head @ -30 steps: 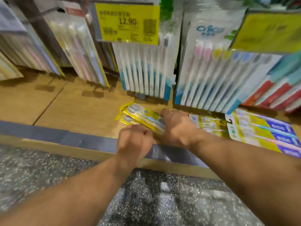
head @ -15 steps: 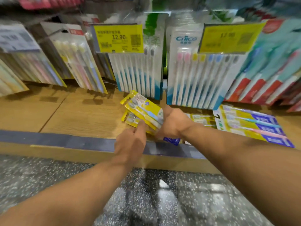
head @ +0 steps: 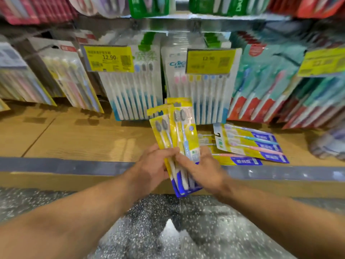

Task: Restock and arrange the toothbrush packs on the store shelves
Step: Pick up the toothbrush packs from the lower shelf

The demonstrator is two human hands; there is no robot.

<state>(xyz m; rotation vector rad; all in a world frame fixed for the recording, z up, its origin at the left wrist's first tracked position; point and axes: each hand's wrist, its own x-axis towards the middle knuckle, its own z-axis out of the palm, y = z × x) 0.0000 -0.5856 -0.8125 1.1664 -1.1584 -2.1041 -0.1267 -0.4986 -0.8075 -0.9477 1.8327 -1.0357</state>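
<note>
While both hands hold yellow toothbrush packs (head: 177,139) upright above shelf (head: 78,143) edge, left hand (head: 152,168) and right hand (head: 202,168) fingers curl round lower ends. Light, thin, slippery film; likely fans apart, so pinch stiff card edges.

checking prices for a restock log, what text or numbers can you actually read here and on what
"12.90" on the left yellow price tag
"12.90", fainter, on the middle yellow price tag
"Criic", cut off by that tag, on the white multi-brush pack
Right yellow tag, held yellow packs, other packaging: too blurred to read.
</note>
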